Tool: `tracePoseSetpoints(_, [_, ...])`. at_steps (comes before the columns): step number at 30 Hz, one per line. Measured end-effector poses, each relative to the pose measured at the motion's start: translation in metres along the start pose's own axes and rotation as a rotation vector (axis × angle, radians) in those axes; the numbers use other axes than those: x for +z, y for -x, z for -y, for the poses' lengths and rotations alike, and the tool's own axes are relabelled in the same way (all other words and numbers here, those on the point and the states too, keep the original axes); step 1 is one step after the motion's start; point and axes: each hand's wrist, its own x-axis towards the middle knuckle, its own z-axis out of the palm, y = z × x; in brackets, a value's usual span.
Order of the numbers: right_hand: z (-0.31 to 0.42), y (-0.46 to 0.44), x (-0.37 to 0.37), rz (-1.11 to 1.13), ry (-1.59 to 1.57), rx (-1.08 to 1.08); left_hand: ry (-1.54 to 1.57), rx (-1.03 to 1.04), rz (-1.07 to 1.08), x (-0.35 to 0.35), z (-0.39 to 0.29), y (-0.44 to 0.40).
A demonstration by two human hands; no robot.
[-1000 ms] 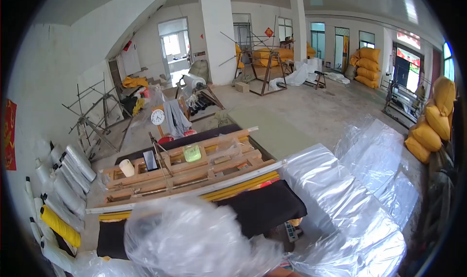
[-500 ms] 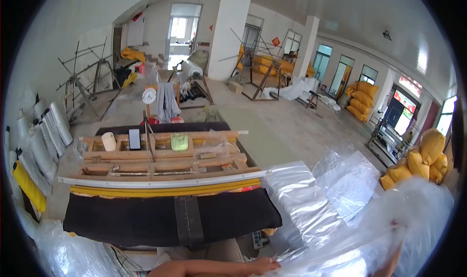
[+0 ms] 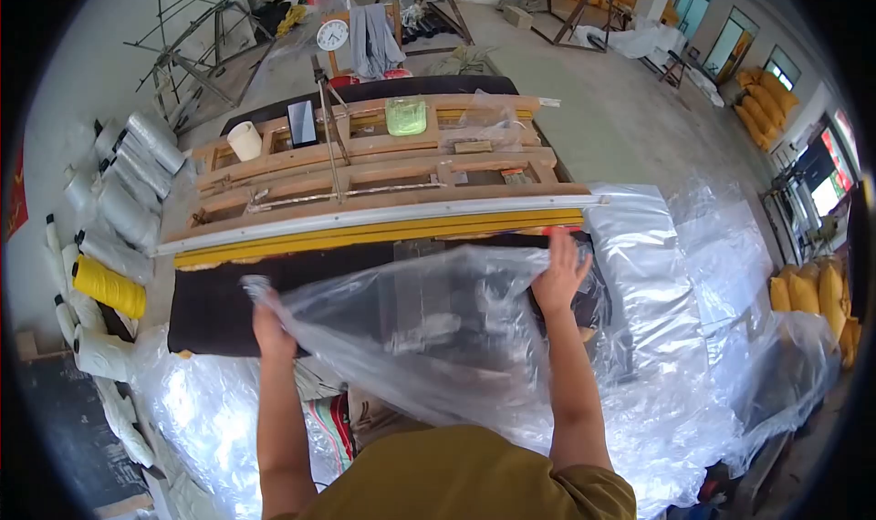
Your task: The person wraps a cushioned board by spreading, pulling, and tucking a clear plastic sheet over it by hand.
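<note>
A clear plastic sheet [image 3: 456, 310] spans the space between my two hands, over the black padded surface [image 3: 214, 292]. Its left corner is bunched up in my left hand [image 3: 272, 328], whose fingers are closed on it. On the other side my right hand [image 3: 557, 283] lies against the sheet's right part, fingers stretched out and spread, close to the yellow strip [image 3: 383, 237] at the back of the padding. More of the film trails down from the right hand toward the shiny plastic pile at the right.
Beyond the strip stands a wooden frame [image 3: 365, 169] carrying a white cup [image 3: 245, 141], a phone [image 3: 302, 123] and a green container [image 3: 406, 117]. Wrapped rolls [image 3: 123, 205] and a yellow roll [image 3: 108, 286] line the left wall. Silvery plastic sheets [image 3: 643, 274] lie at the right.
My view has tilted down. Both hands have come up over the black padding, the left from the bottom edge and the right from the far right, drawing the plastic sheet across it.
</note>
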Motion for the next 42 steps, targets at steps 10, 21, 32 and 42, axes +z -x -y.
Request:
tracePoseSetpoints(10, [-0.040, 0.028, -0.053, 0.173, -0.339, 0.506, -2.004, 0.537, -0.399, -0.072, -0.083, -0.084])
tracePoseSetpoints(21, [0.018, -0.026, -0.087, 0.097, -0.189, -0.132, -2.033, 0.545, -0.465, -0.062, -0.070, -0.080])
tracePoseSetpoints(32, [-0.067, -0.007, -0.222, 0.513, -0.947, 0.424, -1.982, 0.286, -0.267, -0.103, -0.096, -0.154])
tracePoseSetpoints(42, [-0.205, -0.029, -0.043, -0.036, -0.615, 0.786, -2.187, 0.593, 0.222, 0.052, 0.038, 0.006])
